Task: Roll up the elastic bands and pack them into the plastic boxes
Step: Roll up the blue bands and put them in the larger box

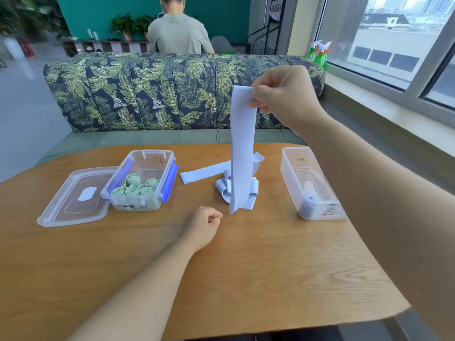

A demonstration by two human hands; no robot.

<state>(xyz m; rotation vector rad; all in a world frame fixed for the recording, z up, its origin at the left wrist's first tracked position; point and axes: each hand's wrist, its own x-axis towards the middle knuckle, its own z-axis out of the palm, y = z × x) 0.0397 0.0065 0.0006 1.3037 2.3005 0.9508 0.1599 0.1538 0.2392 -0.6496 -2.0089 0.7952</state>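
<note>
Markings first: both boxes carry dark twiggy doodles, on the near end of the left box (142, 178) and on the side and far end of the right box (310, 183). We can't make out any letters in them. The lid (76, 198) lies flat just left of the left box with a white sticker (86, 194) in its middle, which we can't read. Way back there's a sign (277, 8) with red writing, too blurry for us.

Our right hand (283, 94) is up high over the counter (246, 267), forearm coming in from the right edge. Thumb and fingers pinch the top end of a pale blue band (242, 148). It hangs straight down in front of the pile (221, 190) of loose blue bands mid-counter. We can't tell if its lower end touches the wood. A second band (204, 174) lies flat, stretching left from the pile.

Our left hand (204, 222) rests on the counter just in front of the pile, curled into a fist with nothing in it, forearm reaching in from the bottom left.

The left box is open, blue clips along its long sides, with green rolls (138, 189) standing on end in its near half. The right box is open too, one blue roll (310, 201) at its near end.

Behind the counter there's a leaf-print sofa (172, 94), a person (179, 33) sitting with their back to us, and spray bottles (320, 54) on the window sill.
</note>
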